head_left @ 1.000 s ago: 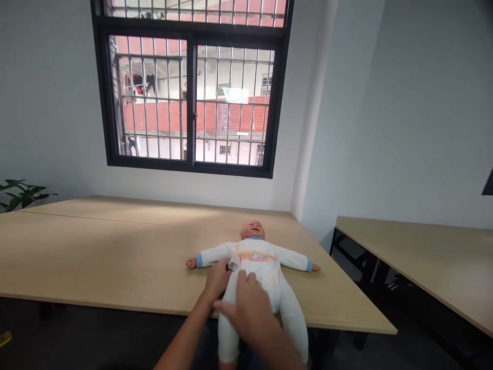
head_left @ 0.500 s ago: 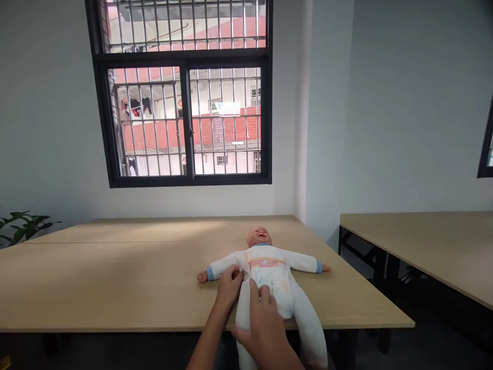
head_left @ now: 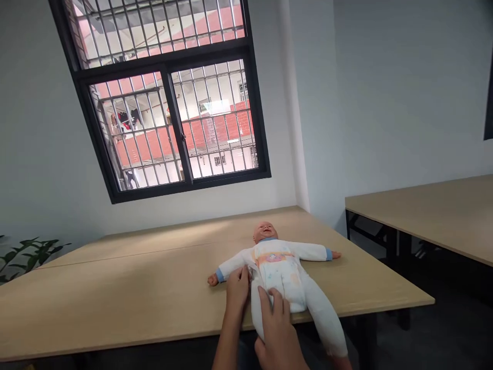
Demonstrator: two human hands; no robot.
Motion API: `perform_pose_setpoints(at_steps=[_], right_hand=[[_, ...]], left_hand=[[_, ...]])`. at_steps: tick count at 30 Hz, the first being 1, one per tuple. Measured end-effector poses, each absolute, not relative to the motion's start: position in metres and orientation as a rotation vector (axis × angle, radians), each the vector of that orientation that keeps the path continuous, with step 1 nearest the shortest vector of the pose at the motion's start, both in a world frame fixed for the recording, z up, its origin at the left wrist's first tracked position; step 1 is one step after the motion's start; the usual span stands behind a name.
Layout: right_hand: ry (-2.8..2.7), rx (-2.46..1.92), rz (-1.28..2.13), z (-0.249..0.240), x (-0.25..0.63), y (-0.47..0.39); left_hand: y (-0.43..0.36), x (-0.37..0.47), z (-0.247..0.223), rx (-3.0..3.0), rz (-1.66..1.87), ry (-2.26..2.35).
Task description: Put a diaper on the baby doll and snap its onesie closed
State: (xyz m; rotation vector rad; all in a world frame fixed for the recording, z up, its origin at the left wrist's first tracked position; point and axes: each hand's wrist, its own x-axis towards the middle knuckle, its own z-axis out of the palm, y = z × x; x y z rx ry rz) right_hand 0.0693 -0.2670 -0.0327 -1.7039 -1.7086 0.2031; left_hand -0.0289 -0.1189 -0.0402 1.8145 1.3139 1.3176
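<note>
A baby doll (head_left: 313,251) in a white suit with blue cuffs lies on its back on the table, arms spread, legs hanging over the front edge. Round its hips and belly is a white diaper (head_left: 293,292) with an orange printed waistband. My left hand (head_left: 238,289) is closed at the diaper's left side, by the waist, its fingertips pinching the edge there; they partly hide what they grip. Lower down, my right hand (head_left: 278,329) rests over the doll's left-hand leg and the diaper's front, its fingers apart and holding nothing.
The wooden table (head_left: 154,293) reaches back to the wall below a barred window (head_left: 181,128). A second table (head_left: 431,216) stands to the right, across a gap. Plant leaves (head_left: 36,254) show at the left edge.
The view has tilted and shifted, so the doll and both hands appear farther right. My left hand stays at the diaper's side, and my right hand stays over its front and the leg.
</note>
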Motion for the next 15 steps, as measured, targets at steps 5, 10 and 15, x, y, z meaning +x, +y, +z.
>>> perform_pose_setpoints(at_steps=[5, 10, 15], right_hand=[[-1.476, -1.34, 0.444, -0.026, 0.094, -0.257], [-1.068, -1.063, 1.049, 0.008, 0.14, -0.247], [-0.887, -0.849, 1.284, 0.018, 0.157, -0.247]], left_hand=[[-0.126, -0.029, -0.039, 1.807, 1.227, 1.2], [-0.126, -0.024, -0.045, 1.838, 1.318, 1.256], [-0.119, -0.022, -0.05, 1.845, 1.324, 1.365]])
